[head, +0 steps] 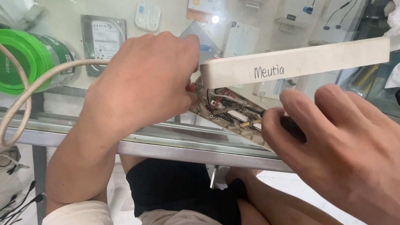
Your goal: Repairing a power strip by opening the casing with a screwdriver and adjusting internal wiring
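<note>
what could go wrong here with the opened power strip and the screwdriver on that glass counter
The screwdriver in the right hand is deep among exposed wires; a slip might nick one or jab the left hand pinching right beside it. The opened power strip sits near the glass counter's edge and could slide off. Its loose cover might shift.

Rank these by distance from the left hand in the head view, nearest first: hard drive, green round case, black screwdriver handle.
From the left hand:
1. Hard drive, just beyond the hand, under the glass.
2. Black screwdriver handle, to the right, held in the right hand.
3. Green round case, far left.
</note>
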